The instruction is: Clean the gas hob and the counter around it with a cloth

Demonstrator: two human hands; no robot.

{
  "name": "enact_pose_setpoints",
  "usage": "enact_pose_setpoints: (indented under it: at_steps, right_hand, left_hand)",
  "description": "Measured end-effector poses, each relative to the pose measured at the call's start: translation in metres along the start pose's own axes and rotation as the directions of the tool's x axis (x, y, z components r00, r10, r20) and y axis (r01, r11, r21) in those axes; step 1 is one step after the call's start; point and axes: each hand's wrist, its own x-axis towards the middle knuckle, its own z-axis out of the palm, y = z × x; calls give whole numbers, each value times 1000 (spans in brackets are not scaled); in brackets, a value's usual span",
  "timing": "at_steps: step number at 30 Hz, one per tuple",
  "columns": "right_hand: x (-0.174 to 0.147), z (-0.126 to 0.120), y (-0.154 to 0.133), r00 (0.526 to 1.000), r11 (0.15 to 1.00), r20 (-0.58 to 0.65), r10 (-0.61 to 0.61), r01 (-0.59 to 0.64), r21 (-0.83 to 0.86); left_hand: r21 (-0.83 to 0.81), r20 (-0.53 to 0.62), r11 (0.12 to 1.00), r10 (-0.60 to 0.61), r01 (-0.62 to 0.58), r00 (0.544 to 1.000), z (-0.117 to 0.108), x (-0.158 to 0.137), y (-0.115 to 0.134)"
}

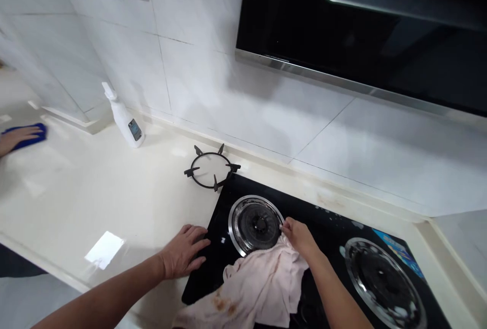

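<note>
My right hand (296, 236) pinches a corner of a pale pink cloth (262, 286) at the right rim of the left burner (259, 223). Brown stains mark the cloth, which drapes down over the front of the black gas stove (216, 268). My left hand (185, 250) rests with fingers spread at the stove's left edge, partly on the counter, holding nothing. Beyond the stove's back left corner, a black pan support ring (210, 153) lies, touching or overlapping that corner.
A white spray bottle (127, 123) stands near the wall. At far left, another person's hand (19, 137) lies on a blue cloth (38, 135). The right burner (384, 283) has foam-like white spots. A black range hood (361, 40) hangs above the stove.
</note>
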Motion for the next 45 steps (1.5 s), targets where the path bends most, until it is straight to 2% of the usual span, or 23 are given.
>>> enact_pose_setpoints:
  at_steps: [2, 6, 8, 10, 14, 16, 23, 26, 30, 34, 37, 40, 45]
  right_hand:
    - [6, -2, -4, 1000, 1000, -1, -8, 8, -9]
    - [54, -2, -29, 996, 996, 1, -86, 86, -13]
    - [68, -1, -36, 994, 994, 11, -107, 107, -14]
    - [64, -2, -33, 995, 995, 16, -96, 96, -18]
    - [29, -6, -13, 999, 999, 37, -33, 34, -38]
    - [25, -8, -10, 999, 999, 44, -28, 30, -46]
    - [72, -1, -40, 993, 994, 25, -111, 112, -21]
    - [53, -3, -31, 998, 997, -5, -68, 68, -27]
    - [-8, 0, -20, 998, 997, -58, 39, -42, -63]
    - [-71, 20, -41, 989, 990, -101, 110, -118, -77]
    - [-101, 36, -61, 988, 997, -130, 79, -81, -10]
    - [-108, 38, -65, 983, 997, -176, 50, -40, 60]
    - [-96, 35, -55, 929, 985, -332, 165, -171, 12]
  left_hand:
    - [-3, 7, 1000, 0, 0, 1000, 0, 0, 0]
    - [-11, 5, 1000, -5, 5, 1000, 0, 0, -1]
    - [-17, -10, 1000, -6, 6, 1000, 0, -1, -1]
    - [-24, -20, 1000, -10, 10, 1000, 0, -1, -1]
    - [-35, -15, 999, -17, 17, 1000, 0, -1, -1]
    - [-37, -13, 999, -15, 15, 1000, -1, -1, -1]
    - [-36, 5, 999, -24, 24, 1000, -1, -1, -1]
    - [-29, 14, 999, -14, 15, 1000, 1, -1, -3]
    - [-25, -10, 1000, -8, 8, 1000, 3, -2, -4]
    - [-10, -27, 1000, -5, 5, 1000, 4, -2, -5]
    - [0, -24, 1000, -2, 2, 1000, 5, -1, -7]
    - [8, -9, 1000, 2, -2, 1000, 4, 0, -7]
    - [20, 15, 1000, 5, -5, 1000, 4, -1, -8]
